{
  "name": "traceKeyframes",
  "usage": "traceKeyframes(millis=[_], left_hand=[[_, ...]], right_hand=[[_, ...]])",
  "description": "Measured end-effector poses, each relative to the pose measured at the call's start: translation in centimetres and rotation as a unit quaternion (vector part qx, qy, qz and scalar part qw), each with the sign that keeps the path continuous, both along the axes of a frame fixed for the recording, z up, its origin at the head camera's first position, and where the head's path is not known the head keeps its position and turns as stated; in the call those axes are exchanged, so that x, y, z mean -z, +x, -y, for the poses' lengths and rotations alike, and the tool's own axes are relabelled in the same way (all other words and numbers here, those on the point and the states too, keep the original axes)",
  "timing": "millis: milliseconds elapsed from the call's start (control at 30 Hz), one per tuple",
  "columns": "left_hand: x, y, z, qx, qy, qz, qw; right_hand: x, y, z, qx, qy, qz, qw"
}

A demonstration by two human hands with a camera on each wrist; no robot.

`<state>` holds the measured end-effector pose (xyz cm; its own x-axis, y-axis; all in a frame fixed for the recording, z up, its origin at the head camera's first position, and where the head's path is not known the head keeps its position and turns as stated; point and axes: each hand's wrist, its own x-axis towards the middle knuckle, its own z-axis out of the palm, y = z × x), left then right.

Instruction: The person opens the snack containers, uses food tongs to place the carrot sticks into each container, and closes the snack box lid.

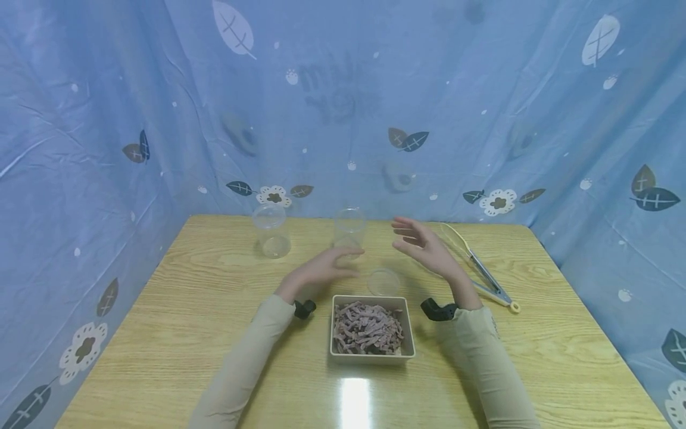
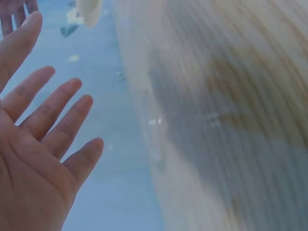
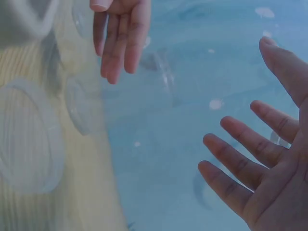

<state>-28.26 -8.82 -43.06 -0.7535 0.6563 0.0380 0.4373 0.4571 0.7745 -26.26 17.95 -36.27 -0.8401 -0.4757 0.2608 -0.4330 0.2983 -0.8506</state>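
My left hand (image 1: 321,266) is held above the table with its fingers extended, near a clear plastic cup (image 1: 350,227) standing at the back. In the left wrist view the left palm (image 2: 33,159) shows with spread fingers and nothing in them. My right hand (image 1: 423,245) is raised to the right of that cup, and the right wrist view shows its fingers (image 3: 243,159) spread and holding nothing. A round clear lid (image 1: 383,282) lies on the table between the hands. Just in front of it stands a rectangular box (image 1: 373,360) filled with greyish-purple strips (image 1: 367,328).
A second clear cup (image 1: 273,235) stands at the back left. Tongs (image 1: 486,273) with cream tips and metal arms lie to the right, partly behind the right hand. A blue patterned curtain (image 1: 343,119) hangs around the wooden table (image 1: 203,316) at the back and sides.
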Motion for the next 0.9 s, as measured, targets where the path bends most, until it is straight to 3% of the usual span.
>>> traceKeyframes(millis=[200, 300, 467, 700, 900], left_hand=[[-0.8, 0.5, 1.5, -0.024, 0.003, -0.023, 0.9994], [-1.1, 0.9, 2.5, -0.054, 0.012, -0.036, 0.9978], [-1.9, 1.5, 4.3, -0.115, 0.033, -0.068, 0.9904], [-3.0, 1.8, 7.4, -0.195, 0.083, -0.117, 0.9702], [-3.8, 2.2, 9.7, -0.262, 0.147, -0.118, 0.9462]], right_hand=[[-1.8, 0.6, 1.2, -0.011, 0.031, -0.022, 0.9992], [-2.5, 0.6, 2.1, -0.018, 0.044, -0.03, 0.9984], [-2.2, -0.8, 3.6, -0.03, 0.058, -0.047, 0.9967], [-2.7, -2.8, 6.9, -0.052, 0.086, -0.072, 0.9923], [-3.1, -4.0, 10.7, -0.061, 0.121, -0.081, 0.9874]])
